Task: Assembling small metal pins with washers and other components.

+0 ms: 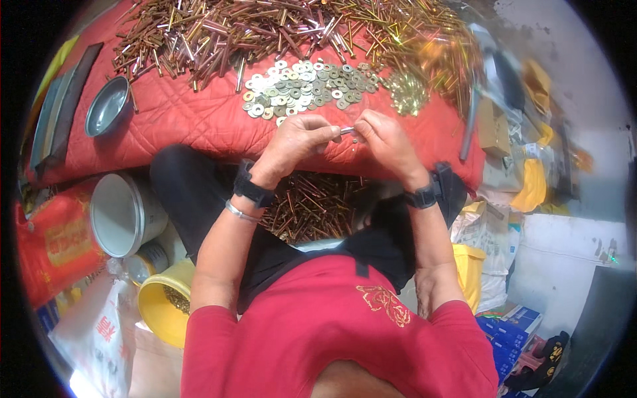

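Observation:
My left hand and my right hand meet above the near edge of the red-covered table. Between them is a short, slim silvery metal rod; the fingers of both hands are pinched on it, hiding its ends. Just beyond the hands lies a spread of flat metal washers. To its right is a heap of small shiny yellowish metal pieces, too small to name. Farther back a large pile of copper- and gold-toned metal rods covers the table.
A metal bowl stands at the table's left. Below the table edge, between my legs, lies a container of metal rods. A white lidded bucket and a yellow bucket are at my left; cardboard boxes at my right.

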